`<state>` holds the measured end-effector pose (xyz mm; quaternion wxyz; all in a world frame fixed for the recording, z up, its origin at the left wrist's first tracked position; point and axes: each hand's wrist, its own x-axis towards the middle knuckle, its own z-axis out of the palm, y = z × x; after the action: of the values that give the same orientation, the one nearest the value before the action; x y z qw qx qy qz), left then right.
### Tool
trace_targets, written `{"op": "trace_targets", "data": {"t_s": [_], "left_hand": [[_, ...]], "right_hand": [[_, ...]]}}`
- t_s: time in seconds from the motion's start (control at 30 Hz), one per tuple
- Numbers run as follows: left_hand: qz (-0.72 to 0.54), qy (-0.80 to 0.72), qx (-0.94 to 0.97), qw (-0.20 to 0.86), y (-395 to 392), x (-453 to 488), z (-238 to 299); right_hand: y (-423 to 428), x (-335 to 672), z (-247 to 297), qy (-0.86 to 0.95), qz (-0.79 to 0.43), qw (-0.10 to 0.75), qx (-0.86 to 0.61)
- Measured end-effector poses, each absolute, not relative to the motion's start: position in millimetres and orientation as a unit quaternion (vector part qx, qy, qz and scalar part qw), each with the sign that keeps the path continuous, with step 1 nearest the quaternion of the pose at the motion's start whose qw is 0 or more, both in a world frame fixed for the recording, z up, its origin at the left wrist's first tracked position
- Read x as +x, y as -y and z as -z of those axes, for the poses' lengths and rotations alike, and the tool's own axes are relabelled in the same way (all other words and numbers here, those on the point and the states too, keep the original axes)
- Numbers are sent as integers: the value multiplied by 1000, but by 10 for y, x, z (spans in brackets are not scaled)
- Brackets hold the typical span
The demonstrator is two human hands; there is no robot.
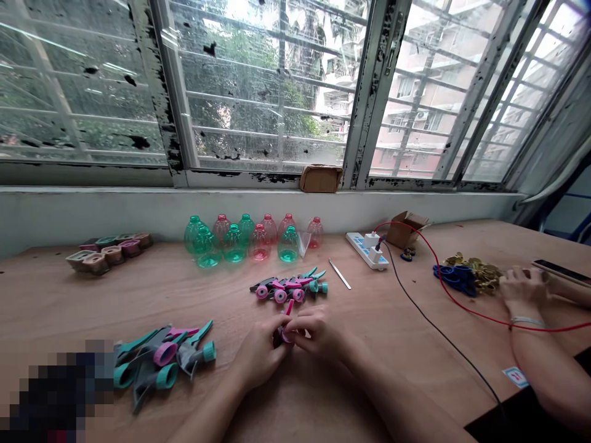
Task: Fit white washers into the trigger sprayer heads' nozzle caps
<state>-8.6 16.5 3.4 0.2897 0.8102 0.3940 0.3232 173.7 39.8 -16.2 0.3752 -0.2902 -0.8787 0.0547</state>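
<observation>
At the middle of the table, my left hand (264,346) is closed round a dark spray trigger head with a pink lever (289,307). My right hand (318,330) meets it from the other side, its fingers pinching the pink collar end; much of the piece is hidden by fingers. Just beyond my hands lies a row of spray trigger heads (289,289), grey with pink or teal collars and levers. Nearer, on the left, sits a pile of larger grey trigger heads (157,357) with teal and pink parts.
Clear green and pink bottles (234,244) stand along the wall. A white pointed tool (340,274), a power strip (368,251) and red and black cables lie to the right. Another person's hand (521,289) touches gold and blue pieces (482,274). Small containers (111,253) sit far left.
</observation>
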Motion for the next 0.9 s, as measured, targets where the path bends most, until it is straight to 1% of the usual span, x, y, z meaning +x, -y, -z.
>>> {"op": "trace_targets", "data": {"t_s": [0.2,0.4,0.57,0.9], "left_hand": [[-322,-397,809,290,-158,-90,-37],[-333,-412,808,259,-151,-99,-30],[-315,-441,811,221,-148,-118,11],[-292,-442,826,196,-166,-111,24]], "right_hand": [[-414,1728,199,871,-75,391,-289],[-424,1728,226,857,-38,406,-316],[-427,1730,215,861,-40,394,-319],[-402,1750,193,879,-58,369,-295]]}}
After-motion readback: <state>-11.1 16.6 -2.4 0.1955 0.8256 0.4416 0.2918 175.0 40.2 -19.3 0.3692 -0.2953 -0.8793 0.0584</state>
